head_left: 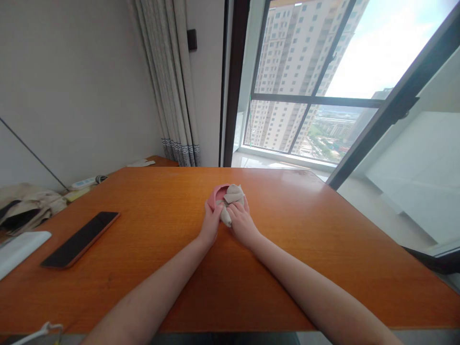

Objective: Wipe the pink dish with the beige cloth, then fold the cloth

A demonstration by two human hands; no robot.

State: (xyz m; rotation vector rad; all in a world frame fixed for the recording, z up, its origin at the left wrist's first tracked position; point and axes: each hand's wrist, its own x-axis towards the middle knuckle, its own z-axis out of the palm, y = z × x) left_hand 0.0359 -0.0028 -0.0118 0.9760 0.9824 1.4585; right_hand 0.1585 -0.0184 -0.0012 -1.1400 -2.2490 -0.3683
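Observation:
A pink bowl (pixel 213 196) is tilted over the middle of the wooden table, its opening turned to the right. My left hand (pixel 212 219) grips the bowl's near left side, thumb at the rim. My right hand (pixel 241 217) is closed on a bunched grey-beige cloth (pixel 234 193) pressed at the bowl's opening. One end of the cloth hangs down between my two hands. Part of the bowl's inside is hidden by the cloth and my fingers.
A dark phone-like slab (pixel 81 239) lies on the wooden table (pixel 161 201) at the left, with a white object (pixel 23 249) beyond it at the edge. A white cord (pixel 45 329) is at the front left corner. A power strip (pixel 84 183) and bundled fabric (pixel 28 206) sit past the left edge.

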